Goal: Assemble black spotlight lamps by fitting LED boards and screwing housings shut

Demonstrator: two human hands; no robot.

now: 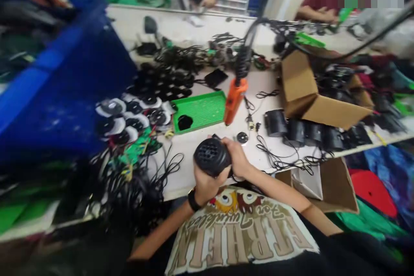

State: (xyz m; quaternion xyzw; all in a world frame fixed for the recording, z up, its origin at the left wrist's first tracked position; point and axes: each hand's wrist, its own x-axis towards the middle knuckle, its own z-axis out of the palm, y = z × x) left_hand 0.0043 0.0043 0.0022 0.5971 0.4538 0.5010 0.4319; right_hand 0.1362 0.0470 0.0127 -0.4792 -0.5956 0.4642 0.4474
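Both hands clamped around a round black vented housing [211, 156], left hand [207, 186] cupping underneath, right hand [237, 157] over the top, seemingly to steady it. It's held just above the white workbench [267, 84].

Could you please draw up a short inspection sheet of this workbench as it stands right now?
surface: white workbench, crowded with parts.
job's things: black grilled housing, held in both hands.
clutter: green tray, orange handheld tool, open cardboard box, row of black housings.
grips: left hand cups the housing from below; right hand wraps its side.
cables: tangled black cables at the bench's near left edge.
surroundings: blue crate to the left; another person's hand beyond the bench.
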